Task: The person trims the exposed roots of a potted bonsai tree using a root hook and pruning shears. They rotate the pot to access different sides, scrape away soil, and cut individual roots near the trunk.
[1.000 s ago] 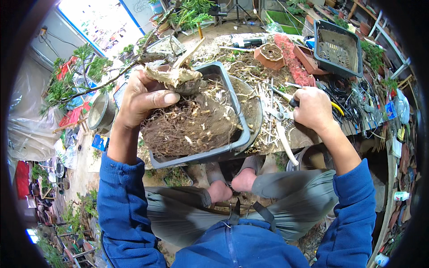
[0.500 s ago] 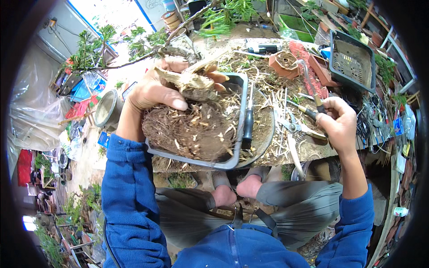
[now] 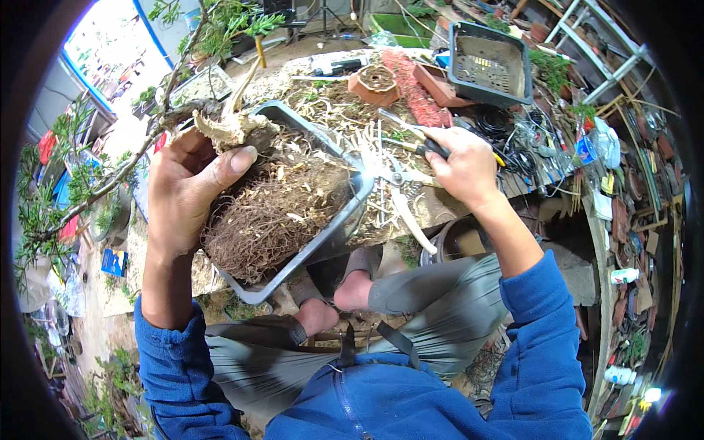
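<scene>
My left hand (image 3: 194, 180) grips the pale, jagged trunk base (image 3: 238, 132) of a small tree, thumb laid across the wood. Its branch (image 3: 117, 176) with green needles stretches to the left. Below the trunk, a brown root ball (image 3: 271, 216) of soil and fine roots rests in a grey plastic tray (image 3: 297, 268). On the right, my right hand (image 3: 466, 165) is closed around a slim metal-tipped hand tool (image 3: 400, 122); its tip points up-left. Beside that hand, a black handle (image 3: 434, 149) and pale-handled pruning shears (image 3: 405, 213) lie close by.
Root scraps litter the worktop. An octagonal clay pot (image 3: 374, 84), a red textured strip (image 3: 411, 88) and a black slotted tray (image 3: 491, 66) stand at the back. Dark cables (image 3: 506, 125) crowd the right side. My legs (image 3: 433, 286) are below the table edge.
The whole view has turned, shifting the worktop leftward. The tree's branch has swung lower on the left. My right hand's tool, upright before, now slants up-left. Both hands keep their holds.
</scene>
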Tool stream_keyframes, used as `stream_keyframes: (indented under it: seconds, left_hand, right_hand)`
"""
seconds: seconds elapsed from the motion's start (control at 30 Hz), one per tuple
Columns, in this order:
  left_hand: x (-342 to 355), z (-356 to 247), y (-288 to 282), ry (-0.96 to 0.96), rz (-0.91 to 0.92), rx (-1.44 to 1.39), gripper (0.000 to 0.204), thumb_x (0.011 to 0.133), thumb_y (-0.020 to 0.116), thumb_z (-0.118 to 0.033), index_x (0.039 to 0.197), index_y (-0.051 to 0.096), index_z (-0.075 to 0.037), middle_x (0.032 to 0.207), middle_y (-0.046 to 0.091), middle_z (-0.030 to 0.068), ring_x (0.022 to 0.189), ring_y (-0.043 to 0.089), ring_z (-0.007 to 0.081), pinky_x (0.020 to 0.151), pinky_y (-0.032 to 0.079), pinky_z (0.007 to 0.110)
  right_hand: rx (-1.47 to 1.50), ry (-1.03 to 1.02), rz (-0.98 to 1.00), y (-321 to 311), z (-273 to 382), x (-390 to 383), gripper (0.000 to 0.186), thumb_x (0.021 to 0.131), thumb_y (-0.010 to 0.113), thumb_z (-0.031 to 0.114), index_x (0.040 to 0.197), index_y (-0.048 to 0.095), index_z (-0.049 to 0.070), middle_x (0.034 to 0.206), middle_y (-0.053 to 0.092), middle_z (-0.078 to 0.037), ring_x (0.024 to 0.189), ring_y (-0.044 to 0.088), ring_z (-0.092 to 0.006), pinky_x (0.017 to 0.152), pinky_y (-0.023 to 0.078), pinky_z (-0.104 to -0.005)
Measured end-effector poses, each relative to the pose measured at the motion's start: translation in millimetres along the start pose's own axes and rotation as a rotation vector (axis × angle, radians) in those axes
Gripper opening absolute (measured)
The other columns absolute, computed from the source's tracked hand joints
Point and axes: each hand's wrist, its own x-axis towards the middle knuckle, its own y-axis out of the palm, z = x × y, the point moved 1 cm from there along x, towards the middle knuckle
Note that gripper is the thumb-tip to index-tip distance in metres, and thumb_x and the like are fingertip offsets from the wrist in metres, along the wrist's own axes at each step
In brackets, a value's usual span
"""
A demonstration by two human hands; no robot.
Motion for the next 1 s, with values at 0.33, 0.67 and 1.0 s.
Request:
stream_keyframes:
  seconds: [0.33, 0.67, 1.0]
  left_hand:
    - [1, -5, -1, -0.033, 0.064, 0.032, 0.052, 0.078, 0.087, -0.007, 0.124, 0.067, 0.007, 0.113, 0.076, 0.013, 0.099, 0.071, 0.0168, 0.092, 0.056, 0.032]
    - [-3, 3, -7, -0.097, 0.1, -0.291, 0.052, 0.085, 0.082, -0.002, 0.132, 0.063, 0.011, 0.121, 0.073, 0.0119, 0.108, 0.066, 0.0156, 0.099, 0.052, 0.03]
    - [0, 8, -7, -0.096, 0.142, -0.484, 0.053, 0.083, 0.07, 0.005, 0.135, 0.061, 0.01, 0.126, 0.072, 0.0175, 0.115, 0.068, 0.0231, 0.106, 0.049, 0.034]
  right_hand:
    - [-0.182, -0.038, -0.018, 4, 17, -6, 0.034, 0.083, 0.076, 0.017, 0.116, 0.073, 0.008, 0.107, 0.07, -0.014, 0.101, 0.067, -0.035, 0.09, 0.054, -0.0461]
    - [-0.003, -0.011, 0.21, 15, 63, -7, 0.027, 0.084, 0.075, 0.017, 0.11, 0.077, 0.01, 0.098, 0.073, -0.014, 0.092, 0.07, -0.0346, 0.085, 0.056, -0.0437]
    - [0.032, 0.236, -0.037, 0, -20, 26, 0.023, 0.083, 0.074, 0.027, 0.1, 0.081, 0.012, 0.099, 0.077, -0.014, 0.092, 0.074, -0.0328, 0.084, 0.059, -0.0414]
